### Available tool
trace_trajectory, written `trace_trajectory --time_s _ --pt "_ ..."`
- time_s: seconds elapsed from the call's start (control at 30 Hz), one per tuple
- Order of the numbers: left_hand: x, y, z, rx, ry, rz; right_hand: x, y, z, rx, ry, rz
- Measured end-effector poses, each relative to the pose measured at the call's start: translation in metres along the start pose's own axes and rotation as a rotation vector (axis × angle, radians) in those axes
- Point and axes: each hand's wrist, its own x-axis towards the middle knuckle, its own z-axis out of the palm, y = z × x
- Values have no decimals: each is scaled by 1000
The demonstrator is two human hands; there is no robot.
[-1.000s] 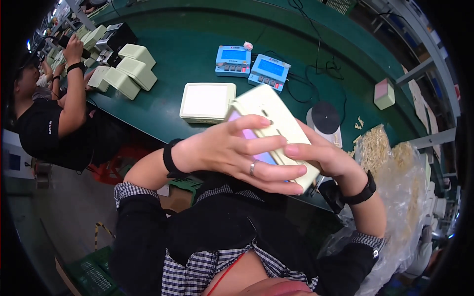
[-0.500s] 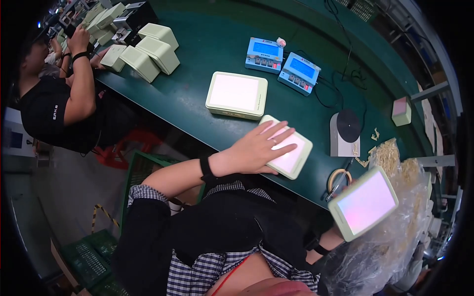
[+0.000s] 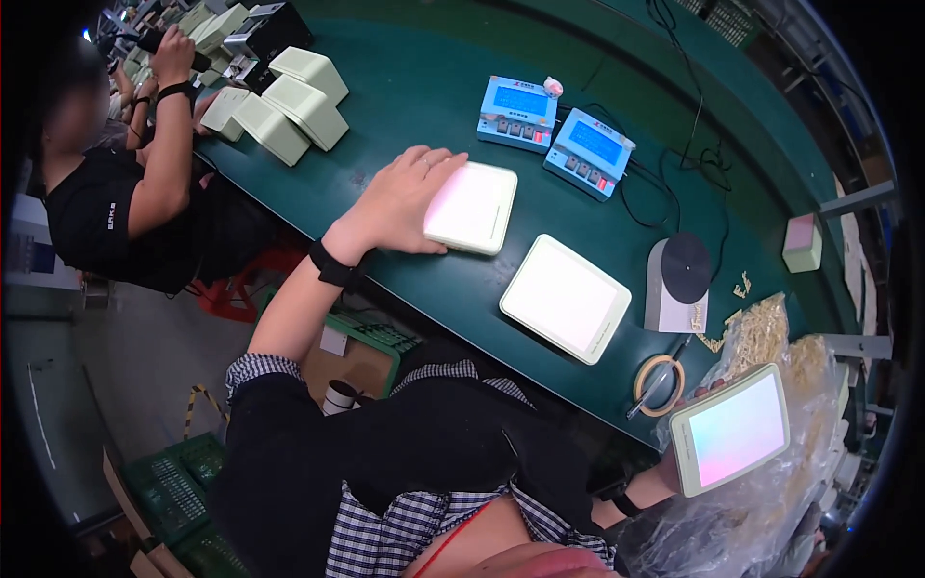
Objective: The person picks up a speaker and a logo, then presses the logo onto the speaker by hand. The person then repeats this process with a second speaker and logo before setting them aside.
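I see a long dark-green worktop (image 3: 414,96) beside a grey floor (image 3: 145,366). My left hand (image 3: 400,197) lies flat and loose on a white square panel (image 3: 472,207); my right hand (image 3: 689,395) grips another panel (image 3: 730,441) off the worktop's edge. A third panel (image 3: 566,298) lies between, with two blue meters (image 3: 554,125) behind.

Long green bench (image 3: 405,87) carries two white square panels (image 3: 471,207) (image 3: 566,298), two blue meter boxes (image 3: 517,111) (image 3: 590,151), tape roll (image 3: 659,384), pale green cartons (image 3: 289,106), round-topped stand (image 3: 679,283).
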Motion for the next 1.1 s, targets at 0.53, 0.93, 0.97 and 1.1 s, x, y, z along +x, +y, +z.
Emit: trace_trajectory --time_s 0.53,0.93,0.97,1.1 --pt "-41 65 -19 206 777 400 10 6 8 -635 -282 -99" --pt "-41 55 -19 193 532 296 41 16 -19 298 -109 152" --pt "-38 53 -28 197 420 182 54 14 -24 387 -131 227" --pt "-23 34 -40 242 259 118 146 -42 -25 294 -205 299"
